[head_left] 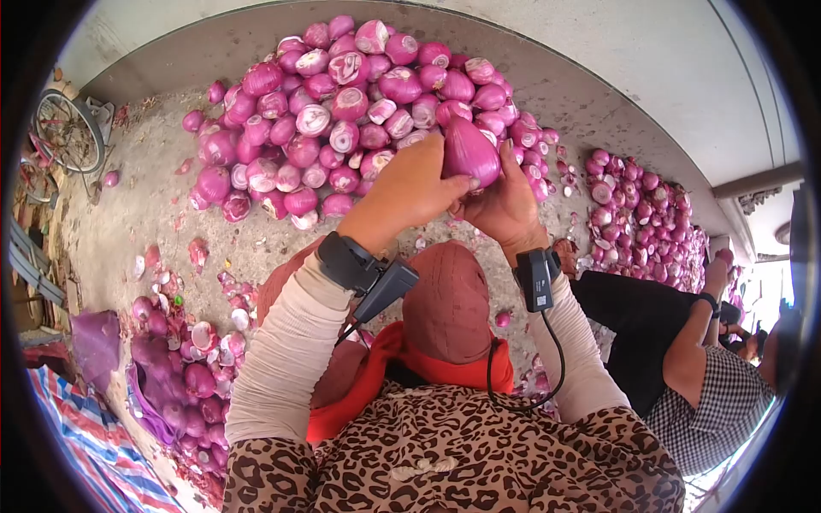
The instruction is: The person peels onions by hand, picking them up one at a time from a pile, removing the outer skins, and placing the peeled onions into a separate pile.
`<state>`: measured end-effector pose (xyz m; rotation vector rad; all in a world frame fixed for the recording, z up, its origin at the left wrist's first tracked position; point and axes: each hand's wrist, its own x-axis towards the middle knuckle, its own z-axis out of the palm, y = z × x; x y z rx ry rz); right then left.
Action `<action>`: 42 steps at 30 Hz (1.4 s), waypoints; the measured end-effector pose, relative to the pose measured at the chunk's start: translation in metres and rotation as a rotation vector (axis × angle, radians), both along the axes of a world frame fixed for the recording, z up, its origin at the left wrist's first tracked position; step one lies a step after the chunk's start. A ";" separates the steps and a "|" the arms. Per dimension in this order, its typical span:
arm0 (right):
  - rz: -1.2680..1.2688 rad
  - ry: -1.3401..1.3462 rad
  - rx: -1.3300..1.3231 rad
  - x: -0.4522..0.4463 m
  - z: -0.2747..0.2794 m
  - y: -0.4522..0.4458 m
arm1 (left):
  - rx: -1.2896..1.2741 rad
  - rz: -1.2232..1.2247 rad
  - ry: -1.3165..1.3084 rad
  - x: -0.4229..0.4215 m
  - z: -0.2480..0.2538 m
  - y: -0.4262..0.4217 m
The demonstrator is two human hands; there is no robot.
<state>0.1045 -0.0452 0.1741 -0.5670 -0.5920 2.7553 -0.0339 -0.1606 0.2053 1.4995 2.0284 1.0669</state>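
A large pinkish-purple onion (pixel 470 154) is held up between both hands, in front of the big pile of onions (pixel 304 150). My left hand (pixel 409 190) has its fingers round the onion's left side, the thumb pressed on its lower edge. On the other side, my right hand (pixel 506 203) grips the onion's right and lower side, with one finger pointing up beside it. Many onions in the pile look peeled or cut at the ends. Whether a tool is in either hand cannot be made out.
A purple net bag of onions (pixel 158 376) and loose skins lie at the lower left, near a striped sheet (pixel 98 445). A bicycle wheel (pixel 68 131) stands at the left. Another person (pixel 684 368) sits at the right beside a second onion pile (pixel 641 214).
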 end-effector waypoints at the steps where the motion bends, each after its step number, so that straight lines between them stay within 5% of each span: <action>1: 0.046 0.026 0.007 0.000 0.001 -0.001 | 0.006 0.001 -0.004 -0.002 0.000 -0.002; 6: 0.217 0.198 0.051 -0.004 0.009 -0.007 | 0.021 -0.022 -0.173 -0.017 -0.006 -0.008; 10: 0.096 0.167 0.255 -0.007 0.028 -0.019 | 0.100 -0.047 -0.347 -0.025 -0.001 -0.009; 13: -0.027 0.123 0.449 -0.006 0.044 -0.021 | 0.135 -0.117 -0.738 -0.024 0.016 -0.014; 16: -0.162 -0.095 1.097 -0.008 0.059 -0.024 | 0.130 -0.181 -0.889 -0.020 0.029 -0.017; 17: -0.157 -0.092 1.110 -0.008 0.063 -0.025 | 0.144 -0.182 -0.889 -0.019 0.031 -0.017; 19: -0.272 -0.176 1.643 -0.010 0.071 -0.027 | 0.121 -0.189 -1.168 -0.019 0.032 -0.017; 20: -0.262 0.002 1.420 -0.013 0.075 -0.033 | 0.153 -0.219 -1.230 -0.021 0.028 -0.014; 27: -0.162 0.022 1.440 -0.024 0.096 -0.046 | 0.493 -0.173 -1.573 -0.025 0.035 -0.020; 34: -0.111 -0.260 1.738 -0.041 0.098 -0.049 | 0.536 -0.129 -1.569 -0.026 0.030 -0.017; 40: -0.094 -0.489 1.922 -0.043 0.077 -0.037 | 0.514 0.064 -1.121 -0.016 0.026 -0.004; 42: -0.082 -0.512 1.902 -0.043 0.068 -0.031 | 0.335 0.270 -0.786 -0.013 0.020 0.004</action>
